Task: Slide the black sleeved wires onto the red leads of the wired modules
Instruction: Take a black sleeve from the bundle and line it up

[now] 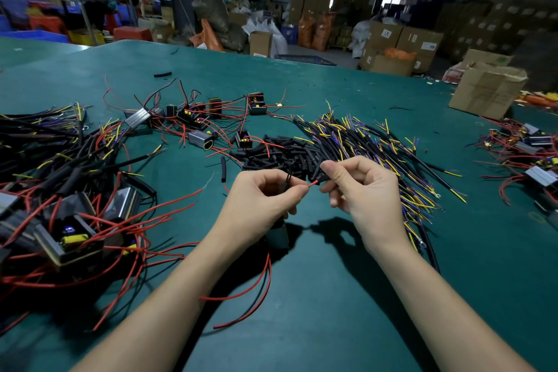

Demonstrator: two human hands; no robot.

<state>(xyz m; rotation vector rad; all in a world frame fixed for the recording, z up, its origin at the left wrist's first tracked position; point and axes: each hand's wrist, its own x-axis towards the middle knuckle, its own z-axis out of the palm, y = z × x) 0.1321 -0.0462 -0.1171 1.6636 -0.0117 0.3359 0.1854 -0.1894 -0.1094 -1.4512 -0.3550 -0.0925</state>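
Note:
My left hand (pixel 265 199) pinches the end of a red lead (pixel 313 183) between thumb and forefinger, above the green table. A wired module (pixel 277 235) hangs under that hand, mostly hidden by it, and its other red leads (pixel 259 284) trail toward me. My right hand (pixel 359 187) pinches a black sleeved wire (pixel 320 172), whose end meets the tip of the red lead. A pile of short black sleeves (pixel 280 152) lies just beyond my hands. Sleeved wires with yellow and blue ends (pixel 371 142) fan out to the right.
Wired modules with red leads lie at the left front (pixel 72 235), in the middle back (pixel 193 118) and at the far right (pixel 531 160). A cardboard box (pixel 486 90) stands at the table's right back. Another heap of black sleeved wires (pixel 45 145) fills the left.

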